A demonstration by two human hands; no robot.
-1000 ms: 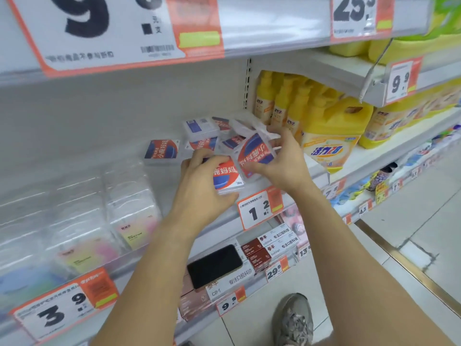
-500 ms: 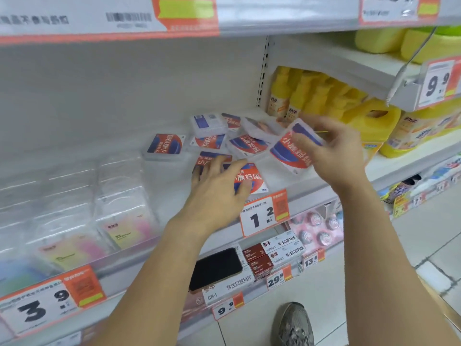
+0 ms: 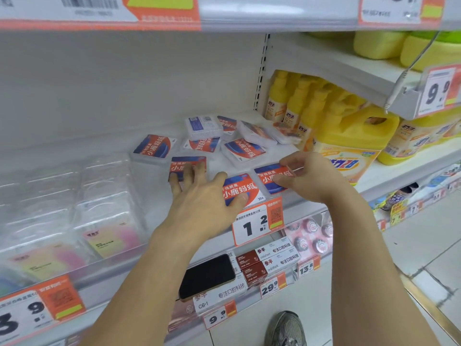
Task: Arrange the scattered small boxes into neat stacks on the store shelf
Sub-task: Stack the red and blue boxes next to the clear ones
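Sorting is under way along the near edge of the store shelf (image 3: 159, 213), and reading from left to right, the clear packs (image 3: 104, 211) at the far left lie apart from the work. Next comes the left hand (image 3: 199, 203), spread flat with straight fingers: its fingertips press on one red-and-blue small box (image 3: 187, 164) while its thumb rests on the front box (image 3: 245, 186) just to the right, above the price tag (image 3: 258, 224). Further right, the right hand (image 3: 306, 174) pinches a third box (image 3: 272, 178) between thumb and fingers, holding it just beside the front box and close to the shelf surface. Behind the hands, toward the back of the shelf, several more boxes (image 3: 245, 151) lie scattered at odd angles, some overlapping, and a white pack (image 3: 203, 126) rests on top of them. At the far right stand yellow detergent bottles (image 3: 349, 136). By my reading, the step in hand is setting out a front row. The next move likely calls for squaring the pinched box against its neighbour, then drawing the loose ones forward to stack on top.
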